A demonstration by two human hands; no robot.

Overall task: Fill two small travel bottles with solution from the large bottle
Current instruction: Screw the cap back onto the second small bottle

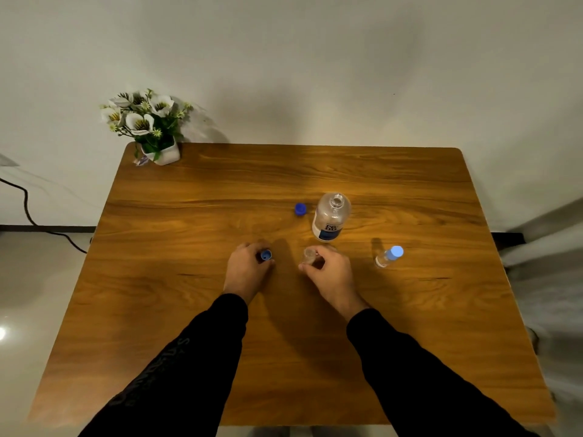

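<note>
Our left hand (244, 269) pinches a small blue cap (266, 255) near the middle of the table (189, 310), while our right hand (331, 272) curls round an uncapped small bottle (309, 256) standing beside it. The large bottle (331, 217) stands open just behind, its blue cap (300, 209) lying to its left. The second small bottle (388, 257), capped, stands toward the right edge.

On the brown wooden tabletop (195, 310), the uncapped clear plastic large bottle (331, 219) stands behind the right hand (328, 272), with a loose blue round cap (300, 209) just to its left. The left hand (247, 269), holding a small blue cap (266, 255), lies left of the right hand, whose fingers (310, 269) hold an open small clear travel bottle (309, 256). A capped small clear travel bottle (389, 257) stands to the right, and a white square pot of flowers (161, 152) sits at the far left corner.
</note>
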